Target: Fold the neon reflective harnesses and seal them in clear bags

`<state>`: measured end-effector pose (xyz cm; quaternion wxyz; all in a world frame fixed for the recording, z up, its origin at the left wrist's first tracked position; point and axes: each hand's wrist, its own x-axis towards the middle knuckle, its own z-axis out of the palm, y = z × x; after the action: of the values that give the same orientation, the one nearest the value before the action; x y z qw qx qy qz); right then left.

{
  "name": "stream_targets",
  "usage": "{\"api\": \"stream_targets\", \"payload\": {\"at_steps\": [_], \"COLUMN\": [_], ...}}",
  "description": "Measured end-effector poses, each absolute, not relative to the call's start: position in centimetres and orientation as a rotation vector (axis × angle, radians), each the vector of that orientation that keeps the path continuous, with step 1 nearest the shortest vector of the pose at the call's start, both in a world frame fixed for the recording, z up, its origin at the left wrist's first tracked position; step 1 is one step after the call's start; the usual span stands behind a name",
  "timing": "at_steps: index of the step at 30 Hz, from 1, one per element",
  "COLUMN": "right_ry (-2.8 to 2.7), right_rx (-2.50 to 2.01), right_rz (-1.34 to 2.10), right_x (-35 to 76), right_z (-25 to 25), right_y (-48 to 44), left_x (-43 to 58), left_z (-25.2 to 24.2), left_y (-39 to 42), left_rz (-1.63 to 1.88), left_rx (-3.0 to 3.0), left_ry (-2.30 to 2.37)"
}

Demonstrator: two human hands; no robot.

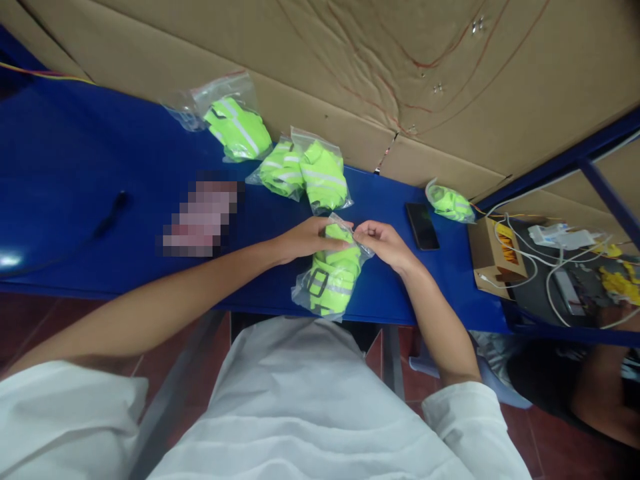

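Note:
Near the table's front edge lies a clear plastic bag (330,283) with a folded neon yellow-green strap inside; a black buckle and a pale reflective stripe show through it. My left hand (313,239) grips the upper left part of this bag, its thumb across the front and its fingers behind. At the bag's upper right corner, my right hand (383,241) pinches the clear plastic edge between thumb and fingers.
Several similar bagged yellow-green bundles (325,177) lie along the cardboard wall (300,80). On the blue table (125,153) are a black phone (423,227), a dark cable and a blurred-out pinkish item (203,217). A cardboard box (495,257) and wires are at right, near another person's arm.

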<state>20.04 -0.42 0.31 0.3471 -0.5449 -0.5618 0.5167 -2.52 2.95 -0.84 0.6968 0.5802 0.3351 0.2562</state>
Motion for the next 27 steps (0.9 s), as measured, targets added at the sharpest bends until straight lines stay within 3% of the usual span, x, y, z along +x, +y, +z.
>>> {"api": "stream_targets", "payload": {"at_steps": [9, 27], "right_ry": [-1.537, -1.630], "right_rx": [-1.401, -1.450], "right_rz": [1.456, 1.276], "right_x": [20.7, 19.8], "right_z": [0.9, 1.1], "right_y": [-0.7, -1.3], "left_x": [-3.0, -2.3], "left_z": [-1.2, -0.9], "left_y": [4.3, 4.0], "left_rz": [0.480, 0.582], "left_rx": [1.121, 1.126], "left_ry": [0.711, 0.730]}}
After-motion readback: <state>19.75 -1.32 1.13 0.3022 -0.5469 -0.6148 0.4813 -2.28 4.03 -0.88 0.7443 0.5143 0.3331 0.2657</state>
